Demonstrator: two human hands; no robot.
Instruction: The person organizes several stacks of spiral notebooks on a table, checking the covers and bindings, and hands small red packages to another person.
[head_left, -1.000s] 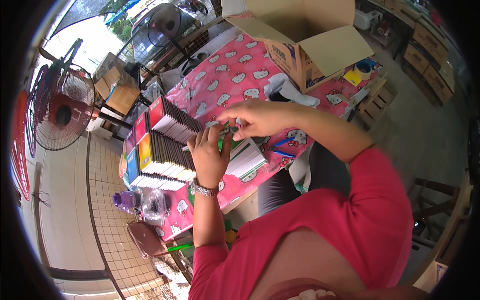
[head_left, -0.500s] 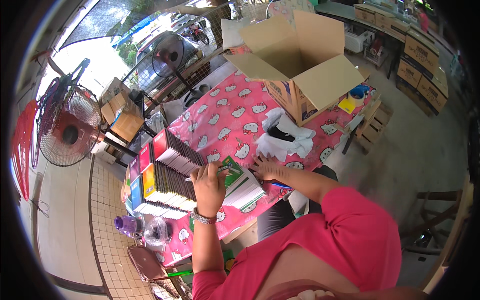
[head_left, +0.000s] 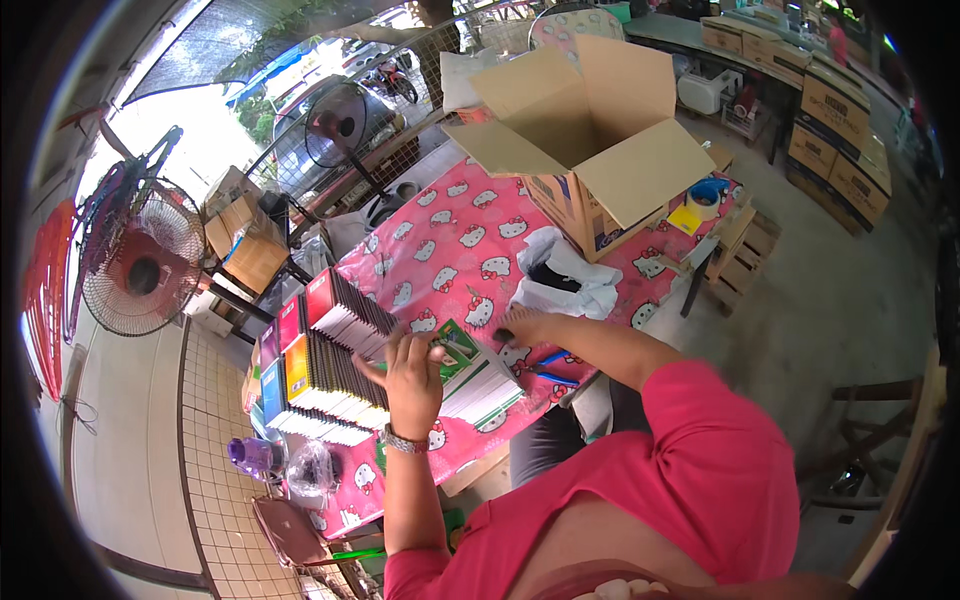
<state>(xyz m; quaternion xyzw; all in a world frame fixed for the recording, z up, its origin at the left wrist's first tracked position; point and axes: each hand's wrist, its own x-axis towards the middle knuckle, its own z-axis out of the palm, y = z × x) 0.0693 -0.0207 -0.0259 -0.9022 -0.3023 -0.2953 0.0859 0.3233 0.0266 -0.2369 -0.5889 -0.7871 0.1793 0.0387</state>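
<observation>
Working over the green-covered stack of books (head_left: 482, 388), the person has one hand on either side of its top end, and the step in hand looks like loosening or squaring up this one bundle. The left hand (head_left: 412, 372) is at the stack's left edge, fingers loosely spread with nothing visible in them; whether it touches the covers is hard to tell. The right hand (head_left: 527, 328) is just beyond the stack's upper right corner, blurred, with a small dark patch at its fingertips, so I cannot tell whether it grips anything. The blue-handled tool (head_left: 553, 372) lies just right of the stack, spiral notebooks (head_left: 335, 370) stand in rows to its left, and the open carton (head_left: 605, 205) sits beyond it on the table (head_left: 430, 255). As I judge it, the next move calls for a free right hand and a steady left one, keeping the books aligned.
</observation>
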